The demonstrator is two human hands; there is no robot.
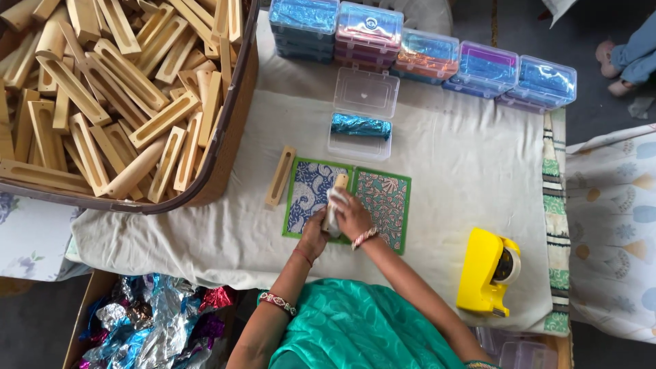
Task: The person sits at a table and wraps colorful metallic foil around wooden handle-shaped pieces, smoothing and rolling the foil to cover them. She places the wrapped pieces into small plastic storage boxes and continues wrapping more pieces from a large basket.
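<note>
Both my hands meet over a green-bordered patterned mat (pixel 386 198) on the white cloth. My left hand (pixel 315 232) and my right hand (pixel 353 213) together hold a slotted wooden block (pixel 337 186) wrapped partly in a white sheet, standing along the mat's middle. Another wooden block (pixel 280 175) lies just left of the mat. Behind the mat stands an open clear plastic box (pixel 361 145) with a blue foil-wrapped piece (pixel 361 126) inside.
A large basket (pixel 229 130) full of several wooden blocks fills the far left. A row of closed clear boxes (pixel 424 55) with shiny contents lines the back. A yellow tape dispenser (pixel 486 271) sits front right. Foil sheets (pixel 154 324) lie in a carton at front left.
</note>
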